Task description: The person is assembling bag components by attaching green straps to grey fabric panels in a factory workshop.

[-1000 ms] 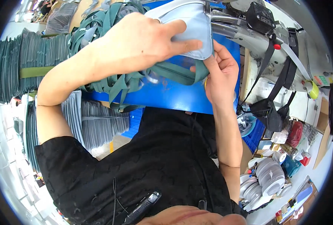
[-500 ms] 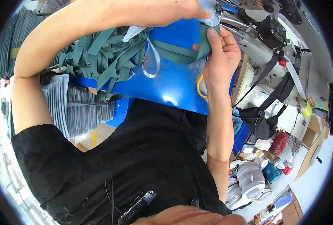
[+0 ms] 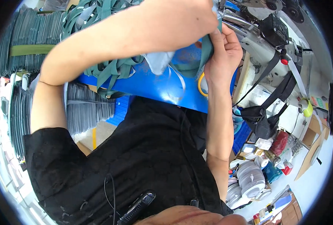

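My right hand (image 3: pixel 224 50) pinches a dark green fabric strap (image 3: pixel 207 50) between thumb and fingers, at the metal front parts of a sewing machine (image 3: pixel 237 20). The strap curves down onto a blue table (image 3: pixel 144 88). My left hand (image 3: pixel 198 22) is bent over beside it at the upper edge, its fingers curled and mostly hidden; what they grip cannot be made out. Below my left wrist hangs a pale grey-blue cloth piece (image 3: pixel 159 62) with a thin white ribbon beside it. A yellow-orange ring handle (image 3: pixel 201 85) lies by my right wrist.
A tangled heap of green straps (image 3: pixel 115 69) lies on the table beneath my left forearm. Stacks of folded grey-green fabric (image 3: pixel 42 30) stand at the left, more grey ones (image 3: pixel 87 107) below. A black mesh bag (image 3: pixel 262 120) and large thread spools (image 3: pixel 250 180) are at the right.
My left hand and forearm have come down and rightward, now covering part of the strap heap. The pale cloth piece shows lower, below the wrist. My right hand has hardly moved.
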Motion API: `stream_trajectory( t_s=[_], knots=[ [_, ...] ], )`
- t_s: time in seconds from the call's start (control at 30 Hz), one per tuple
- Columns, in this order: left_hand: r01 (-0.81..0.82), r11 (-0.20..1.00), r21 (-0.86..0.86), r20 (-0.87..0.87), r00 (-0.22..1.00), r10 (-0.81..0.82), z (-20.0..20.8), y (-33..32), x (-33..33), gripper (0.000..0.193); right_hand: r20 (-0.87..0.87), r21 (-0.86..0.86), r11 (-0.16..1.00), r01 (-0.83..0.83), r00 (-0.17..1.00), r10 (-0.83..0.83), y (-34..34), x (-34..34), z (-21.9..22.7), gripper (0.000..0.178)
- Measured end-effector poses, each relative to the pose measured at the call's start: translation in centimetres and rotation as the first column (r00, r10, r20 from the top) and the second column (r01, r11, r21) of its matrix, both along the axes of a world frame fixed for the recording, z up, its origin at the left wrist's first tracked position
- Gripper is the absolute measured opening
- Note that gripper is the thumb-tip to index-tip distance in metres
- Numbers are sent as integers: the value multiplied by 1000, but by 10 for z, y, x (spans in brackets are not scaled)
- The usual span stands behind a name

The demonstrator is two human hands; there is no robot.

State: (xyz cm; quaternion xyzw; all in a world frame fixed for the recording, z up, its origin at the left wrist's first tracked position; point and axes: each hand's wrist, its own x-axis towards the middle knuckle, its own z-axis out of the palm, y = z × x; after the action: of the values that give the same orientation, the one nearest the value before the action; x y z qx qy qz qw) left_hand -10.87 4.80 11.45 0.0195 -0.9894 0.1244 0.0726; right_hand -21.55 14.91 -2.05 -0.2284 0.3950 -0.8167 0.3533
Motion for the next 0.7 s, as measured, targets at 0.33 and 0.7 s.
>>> stream_trajectory(
  t_s=[0.33,0.7],
  knots=[
    [-164,936,310,-259,933,250,-46,37,-12,40,-222,41,997,58,974,-48,14,-2,-8,30],
    [149,839,523,-600,763,239,-109,64,64,69,-831,56,998,-25,553,61,102,0,5,38]
  ],
)
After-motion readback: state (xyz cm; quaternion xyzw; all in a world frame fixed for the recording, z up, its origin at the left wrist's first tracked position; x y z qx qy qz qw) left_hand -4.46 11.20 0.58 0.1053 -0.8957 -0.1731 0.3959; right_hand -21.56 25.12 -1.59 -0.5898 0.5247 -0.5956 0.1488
